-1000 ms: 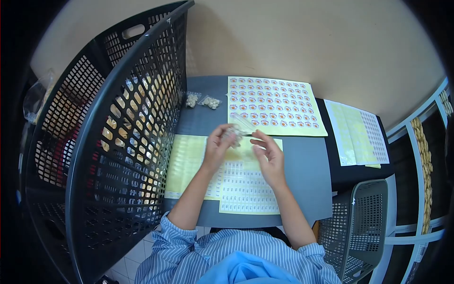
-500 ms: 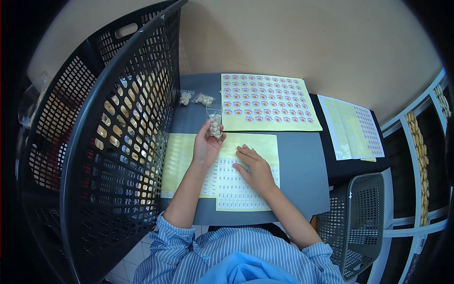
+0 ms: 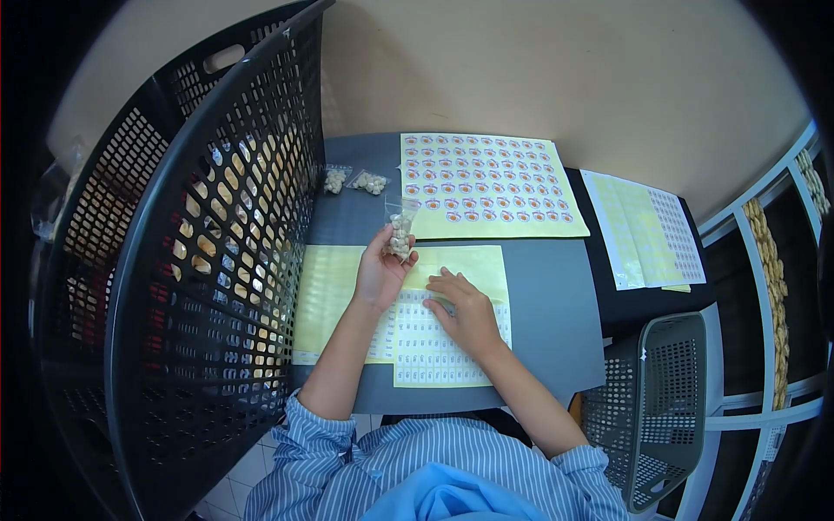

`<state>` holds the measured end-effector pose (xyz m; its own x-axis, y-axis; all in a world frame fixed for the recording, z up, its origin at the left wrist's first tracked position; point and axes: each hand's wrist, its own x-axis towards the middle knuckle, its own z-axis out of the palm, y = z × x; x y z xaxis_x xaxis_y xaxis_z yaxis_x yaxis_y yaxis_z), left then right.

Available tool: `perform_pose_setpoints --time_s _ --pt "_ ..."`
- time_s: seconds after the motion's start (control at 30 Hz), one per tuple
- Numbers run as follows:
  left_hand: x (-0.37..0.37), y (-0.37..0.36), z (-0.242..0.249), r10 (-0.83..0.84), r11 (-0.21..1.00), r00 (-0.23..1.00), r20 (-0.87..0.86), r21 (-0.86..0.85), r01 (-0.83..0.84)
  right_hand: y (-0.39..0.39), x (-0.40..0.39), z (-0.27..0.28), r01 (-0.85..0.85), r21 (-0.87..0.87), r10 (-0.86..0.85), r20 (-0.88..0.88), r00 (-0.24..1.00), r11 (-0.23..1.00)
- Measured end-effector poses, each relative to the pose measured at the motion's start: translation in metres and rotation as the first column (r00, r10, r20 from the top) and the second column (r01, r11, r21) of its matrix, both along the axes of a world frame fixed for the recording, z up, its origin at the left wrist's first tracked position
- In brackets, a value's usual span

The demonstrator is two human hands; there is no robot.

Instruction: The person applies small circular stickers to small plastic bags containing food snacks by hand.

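My left hand (image 3: 380, 276) is closed round a small clear plastic bag of pale round pieces (image 3: 400, 230), its top edge sticking up past the fingers. Below my right hand (image 3: 472, 319) lies a sheet of small printed white labels (image 3: 434, 372). That hand's fingers are slightly bent over the upper rows, with the thumb held apart from them. A yellow backing sheet (image 3: 328, 300) is under my left forearm and the label sheet. Two similar filled bags, one at the left (image 3: 335, 180) and one beside it (image 3: 369, 182), rest near the table's back edge.
A yellow sheet of round orange stickers (image 3: 495, 227) covers the table's back right. More sticker sheets (image 3: 638, 230) lie on a black surface beyond. Tall dark plastic baskets (image 3: 217, 260) holding packets rise at my left. A grey-green basket (image 3: 673, 408) stands low at right, before a rack (image 3: 769, 304).
The bag in my left hand has turned and tilted slightly. My right fingers have shifted a little and curled over the label sheet. The whole view has moved slightly.
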<state>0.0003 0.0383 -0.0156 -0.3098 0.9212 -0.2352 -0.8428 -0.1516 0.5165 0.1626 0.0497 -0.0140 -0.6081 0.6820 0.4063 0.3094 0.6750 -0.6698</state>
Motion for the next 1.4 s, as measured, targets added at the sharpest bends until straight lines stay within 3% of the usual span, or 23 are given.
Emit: perform_pose_setpoints --time_s 0.47,0.5,0.57,0.63,0.67,0.73,0.8,0.87,0.9,1.0,1.13,1.37,1.4 --pt "0.004 0.001 0.002 0.020 1.000 0.998 -0.065 0.001 -0.020 0.001 0.001 -0.003 -0.027 0.054 0.030 -0.042 0.999 0.998" --pt "0.005 0.001 0.002 0.020 1.000 0.998 -0.066 0.003 -0.020 0.001 0.001 -0.003 -0.041 0.019 0.042 -0.067 0.997 0.999" --pt "0.005 0.001 0.003 0.059 0.998 0.969 -0.238 0.042 -0.050 0.003 0.002 0.001 -0.056 -0.012 0.054 -0.093 0.994 0.998" --pt "0.008 -0.001 0.012 0.056 0.998 0.956 -0.287 0.045 -0.045 0.006 0.005 0.008 -0.045 -0.252 -0.026 -0.275 0.961 0.967" --pt "0.010 -0.002 0.016 0.053 0.998 0.941 -0.334 0.043 -0.041 0.009 0.007 0.007 -0.044 -0.249 -0.028 -0.277 0.961 0.968" --pt "0.008 -0.003 0.012 0.001 0.998 0.920 -0.391 0.053 0.022 0.021 0.007 0.004 0.022 -0.383 -0.206 -0.447 0.870 0.924" --pt "0.010 -0.003 0.012 -0.047 0.995 0.894 -0.446 0.058 0.082 0.037 0.006 0.008 0.018 -0.292 -0.156 -0.457 0.875 0.956" --pt "0.016 -0.006 0.018 -0.078 0.991 0.852 -0.517 0.050 0.121 0.036 0.002 0.039 -0.076 -0.514 -0.205 -0.468 0.860 0.855" --pt "0.017 -0.005 0.016 -0.093 0.989 0.819 -0.566 0.045 0.143 0.043 0.001 0.034 -0.122 -0.499 -0.130 -0.441 0.888 0.858" --pt "0.021 -0.005 0.012 -0.120 0.985 0.756 -0.643 0.016 0.169 0.045 -0.004 0.029 -0.183 -0.540 -0.115 -0.472 0.874 0.822" --pt "0.032 -0.007 0.014 -0.072 0.991 0.857 -0.510 0.064 0.121 0.036 -0.007 0.029 -0.210 -0.643 -0.289 -0.580 0.762 0.736" --pt "0.030 -0.005 0.009 -0.140 0.985 0.793 -0.593 0.002 0.175 0.033 -0.009 0.022 -0.148 -0.597 -0.262 -0.544 0.797 0.788" --pt "0.030 -0.005 0.010 -0.143 0.984 0.793 -0.593 0.000 0.177 0.035 -0.008 0.023 -0.030 -0.482 -0.260 -0.522 0.812 0.876"
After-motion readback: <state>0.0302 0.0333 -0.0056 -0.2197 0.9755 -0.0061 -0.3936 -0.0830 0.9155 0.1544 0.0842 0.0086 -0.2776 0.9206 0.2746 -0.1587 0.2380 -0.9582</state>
